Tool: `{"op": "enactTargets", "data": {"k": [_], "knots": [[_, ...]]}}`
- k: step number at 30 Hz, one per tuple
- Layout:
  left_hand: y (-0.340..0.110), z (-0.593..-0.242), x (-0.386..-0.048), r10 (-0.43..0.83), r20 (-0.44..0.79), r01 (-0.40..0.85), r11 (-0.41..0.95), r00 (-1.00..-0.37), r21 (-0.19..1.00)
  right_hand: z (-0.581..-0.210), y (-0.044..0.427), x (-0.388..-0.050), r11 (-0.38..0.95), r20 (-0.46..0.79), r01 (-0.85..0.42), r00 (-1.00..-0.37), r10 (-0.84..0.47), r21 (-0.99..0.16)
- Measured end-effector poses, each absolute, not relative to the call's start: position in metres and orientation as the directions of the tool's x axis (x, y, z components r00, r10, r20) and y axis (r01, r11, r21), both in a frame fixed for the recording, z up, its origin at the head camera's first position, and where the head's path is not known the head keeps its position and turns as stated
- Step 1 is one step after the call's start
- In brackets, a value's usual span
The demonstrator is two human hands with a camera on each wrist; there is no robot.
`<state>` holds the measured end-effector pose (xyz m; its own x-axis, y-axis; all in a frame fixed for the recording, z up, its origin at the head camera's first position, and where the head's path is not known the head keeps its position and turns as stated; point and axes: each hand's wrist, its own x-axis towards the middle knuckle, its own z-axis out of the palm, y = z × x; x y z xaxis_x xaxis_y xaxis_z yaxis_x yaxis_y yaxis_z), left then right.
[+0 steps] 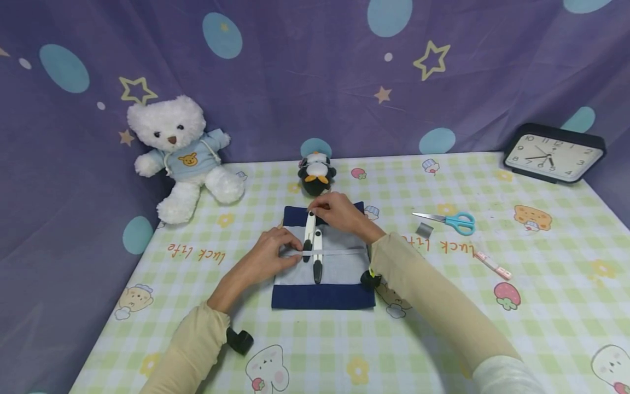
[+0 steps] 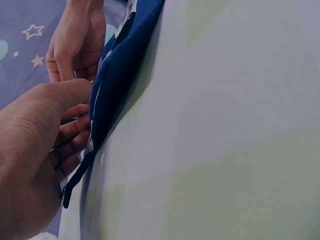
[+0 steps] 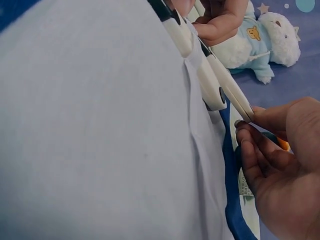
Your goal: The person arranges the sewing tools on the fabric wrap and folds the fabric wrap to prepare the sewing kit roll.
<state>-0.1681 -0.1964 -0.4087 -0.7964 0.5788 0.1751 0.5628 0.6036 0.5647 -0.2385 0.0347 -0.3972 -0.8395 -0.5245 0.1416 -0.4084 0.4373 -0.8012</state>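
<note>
A navy-and-grey cloth organizer (image 1: 344,273) lies flat, a thin pale elastic band (image 1: 344,252) running across its middle. Two slim white tools with black ends rest on it under the band; their exact kind is unclear. My right hand (image 1: 339,213) pinches the far end of the left white tool (image 1: 310,225), as the right wrist view also shows at its tip (image 3: 244,107). The right white tool (image 1: 318,257) lies beside it, untouched by that hand. My left hand (image 1: 273,251) pinches the band at the left tool's side; its fingertips are partly hidden in the left wrist view.
Behind the cloth sits a penguin toy (image 1: 316,172), with a white teddy bear (image 1: 184,158) at the back left. To the right lie blue-handled scissors (image 1: 458,221), a small grey piece (image 1: 424,230) and a pink-and-white stick (image 1: 494,265). A clock (image 1: 553,153) stands back right.
</note>
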Motion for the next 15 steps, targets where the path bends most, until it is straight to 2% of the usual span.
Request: {"op": "enactTargets", "data": {"k": [15], "knots": [[-0.1971,-0.4082,-0.1682,0.572,0.149,0.536,0.602,-0.807,0.592,-0.4035,0.0356,-0.2378,0.407,0.154,-0.449,-0.8,-0.58,-0.795]]}}
